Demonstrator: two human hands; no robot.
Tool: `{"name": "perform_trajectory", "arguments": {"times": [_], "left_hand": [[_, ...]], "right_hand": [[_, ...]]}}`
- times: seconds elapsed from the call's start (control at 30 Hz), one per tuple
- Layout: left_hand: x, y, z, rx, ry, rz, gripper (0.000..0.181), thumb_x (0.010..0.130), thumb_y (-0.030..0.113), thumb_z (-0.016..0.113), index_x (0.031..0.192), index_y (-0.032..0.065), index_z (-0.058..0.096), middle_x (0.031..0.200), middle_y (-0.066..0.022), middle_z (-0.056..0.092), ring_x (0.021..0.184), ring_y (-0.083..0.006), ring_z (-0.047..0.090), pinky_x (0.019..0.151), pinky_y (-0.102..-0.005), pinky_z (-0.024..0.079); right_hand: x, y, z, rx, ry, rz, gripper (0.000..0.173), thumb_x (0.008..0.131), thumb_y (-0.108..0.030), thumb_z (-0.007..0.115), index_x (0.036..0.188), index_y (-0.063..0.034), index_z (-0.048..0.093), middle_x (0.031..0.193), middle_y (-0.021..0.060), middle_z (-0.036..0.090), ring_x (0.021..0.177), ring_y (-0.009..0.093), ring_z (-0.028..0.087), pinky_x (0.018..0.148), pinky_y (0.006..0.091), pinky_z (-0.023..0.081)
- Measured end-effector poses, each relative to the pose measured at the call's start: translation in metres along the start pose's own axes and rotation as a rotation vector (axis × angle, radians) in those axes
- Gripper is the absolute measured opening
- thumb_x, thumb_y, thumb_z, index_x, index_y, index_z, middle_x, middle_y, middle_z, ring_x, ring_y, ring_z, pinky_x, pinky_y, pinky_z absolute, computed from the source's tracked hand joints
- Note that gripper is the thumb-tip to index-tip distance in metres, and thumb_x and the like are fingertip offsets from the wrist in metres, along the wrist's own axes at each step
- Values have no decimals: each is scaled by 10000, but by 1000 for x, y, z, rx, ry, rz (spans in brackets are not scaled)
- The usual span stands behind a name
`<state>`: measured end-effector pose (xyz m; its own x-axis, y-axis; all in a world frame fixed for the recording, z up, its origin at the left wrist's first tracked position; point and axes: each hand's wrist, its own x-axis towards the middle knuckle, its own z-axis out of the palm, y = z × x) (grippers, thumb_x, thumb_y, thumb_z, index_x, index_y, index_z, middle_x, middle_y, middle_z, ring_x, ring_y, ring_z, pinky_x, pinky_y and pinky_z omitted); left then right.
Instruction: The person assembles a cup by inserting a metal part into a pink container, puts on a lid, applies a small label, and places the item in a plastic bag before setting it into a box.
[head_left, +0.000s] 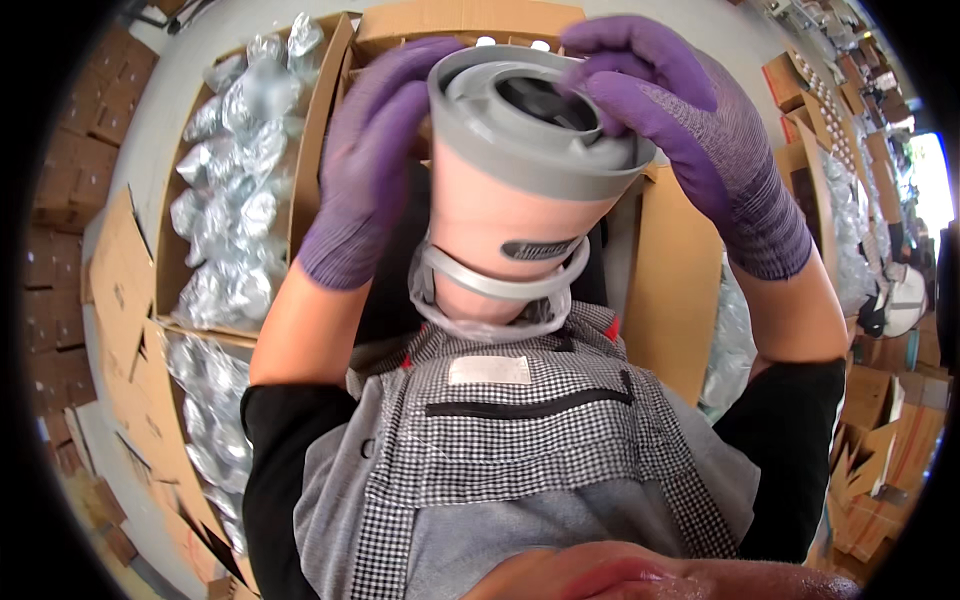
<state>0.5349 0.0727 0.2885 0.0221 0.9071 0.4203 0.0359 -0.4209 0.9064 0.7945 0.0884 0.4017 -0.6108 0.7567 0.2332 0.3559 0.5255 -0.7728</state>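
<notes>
A pink tumbler (517, 206) with a dark oval badge stands tilted in front of my chest. Its wide grey lid (480, 120) has a dark round recess (551, 105) in the middle. Around the tumbler's lower part runs a pale ring-shaped handle (495, 285), and clear plastic film (480, 330) hangs about the base. My left hand (382, 150), in a purple coated glove and blurred, lies against the tumbler's left side, its fingertips partly behind the rim. My gloved right hand (660, 105) has its thumb and fingers at the right edge of the lid's recess; their contact is blurred.
Left of me is a cardboard box (319, 150) of silvery film-wrapped items (240, 157), with more wrapped items below. Behind the tumbler stands another open carton (465, 19) holding white-topped items. A cardboard flap (667, 262) rises at right. Stacked cartons (75, 165) line the far left.
</notes>
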Motion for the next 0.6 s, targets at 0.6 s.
{"name": "perform_trajectory", "arguments": {"times": [0.6], "left_hand": [[87,-14,-15,260,-327,326,465,851,371,566,938,-41,760,968,-189,749,989,-311,698,1071,-454,464]], "right_hand": [[59,430,27,-1193,4,585,314,995,-256,482,1103,-166,763,1149,125,732,1107,319,672,953,471,501]]}}
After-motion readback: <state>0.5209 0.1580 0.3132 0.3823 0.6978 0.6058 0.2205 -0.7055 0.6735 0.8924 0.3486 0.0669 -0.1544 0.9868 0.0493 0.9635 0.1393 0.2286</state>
